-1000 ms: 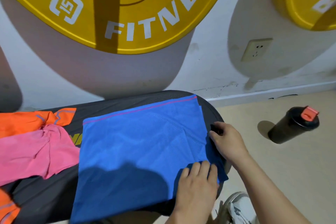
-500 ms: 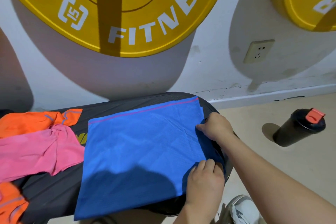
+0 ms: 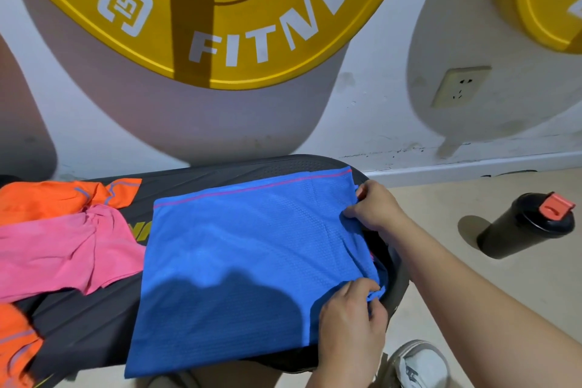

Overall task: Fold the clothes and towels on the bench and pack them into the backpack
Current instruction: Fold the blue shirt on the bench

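Note:
A blue mesh garment (image 3: 239,264) with a pink-stitched hem lies spread flat over the right end of the black bench (image 3: 88,327). My right hand (image 3: 374,208) pinches its far right edge near the hem. At the near right corner, my left hand (image 3: 349,324) grips the bunched blue fabric. Left of the blue garment lies a crumpled pink cloth (image 3: 59,252), and an orange garment (image 3: 53,198) sits behind it. No backpack is in view.
A black shaker bottle (image 3: 526,227) with an orange flip cap stands on the beige floor to the right. My white shoe (image 3: 419,365) shows under the bench end. The wall with a yellow disc mural and a socket (image 3: 459,86) rises right behind the bench.
My right hand slid away from me along the blue garment's right edge toward the hem. My left hand closed its fingers on the near right corner. The garment stayed flat.

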`<action>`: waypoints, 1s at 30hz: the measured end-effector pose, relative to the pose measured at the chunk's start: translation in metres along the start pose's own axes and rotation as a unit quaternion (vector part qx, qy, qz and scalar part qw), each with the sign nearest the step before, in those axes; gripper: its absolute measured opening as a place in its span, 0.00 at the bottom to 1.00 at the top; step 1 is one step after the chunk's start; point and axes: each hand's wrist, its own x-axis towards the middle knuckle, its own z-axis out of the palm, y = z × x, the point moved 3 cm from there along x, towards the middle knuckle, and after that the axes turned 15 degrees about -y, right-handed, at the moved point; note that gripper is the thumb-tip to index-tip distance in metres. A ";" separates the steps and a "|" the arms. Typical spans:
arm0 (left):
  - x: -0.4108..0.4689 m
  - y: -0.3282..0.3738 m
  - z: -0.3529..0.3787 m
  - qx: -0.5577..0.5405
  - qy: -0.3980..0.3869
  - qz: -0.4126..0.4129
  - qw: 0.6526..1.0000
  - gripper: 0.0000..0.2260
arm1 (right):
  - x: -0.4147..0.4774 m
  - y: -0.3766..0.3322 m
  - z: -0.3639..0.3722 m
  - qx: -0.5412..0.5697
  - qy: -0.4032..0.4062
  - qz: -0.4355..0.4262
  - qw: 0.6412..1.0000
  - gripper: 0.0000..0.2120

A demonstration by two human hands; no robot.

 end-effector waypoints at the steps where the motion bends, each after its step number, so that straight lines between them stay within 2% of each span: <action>1: 0.000 0.000 -0.001 -0.003 -0.006 -0.014 1.000 0.06 | -0.001 0.003 -0.001 0.062 -0.005 -0.018 0.998 0.16; 3: -0.001 0.001 0.000 -0.009 -0.023 -0.029 0.999 0.08 | -0.006 0.010 -0.005 0.126 -0.012 -0.048 0.991 0.17; 6: -0.002 0.017 0.003 -0.082 -0.089 -0.032 0.992 0.11 | -0.015 0.021 -0.019 0.115 -0.015 -0.068 0.991 0.19; 10: -0.002 0.037 0.002 -0.106 -0.151 -0.046 0.982 0.11 | -0.023 0.031 -0.035 0.085 -0.012 -0.071 0.994 0.20; 14: -0.010 0.045 -0.014 -0.102 -0.164 -0.004 0.981 0.23 | -0.028 0.021 -0.045 0.035 0.030 -0.110 0.993 0.16; 18: -0.024 0.032 -0.040 -0.134 -0.107 0.004 0.985 0.28 | -0.032 -0.018 -0.037 -0.081 0.042 -0.150 0.984 0.12; 22: -0.047 0.003 -0.066 -0.179 -0.028 -0.050 0.982 0.27 | -0.033 -0.077 -0.001 -0.209 0.009 -0.169 0.963 0.11; 25: -0.068 -0.023 -0.087 -0.240 0.052 -0.114 0.963 0.27 | -0.035 -0.118 0.046 -0.303 -0.009 -0.194 0.933 0.10; 30: -0.111 -0.069 -0.110 -0.282 0.139 -0.226 0.922 0.23 | -0.045 -0.154 0.148 -0.413 -0.066 -0.236 0.877 0.13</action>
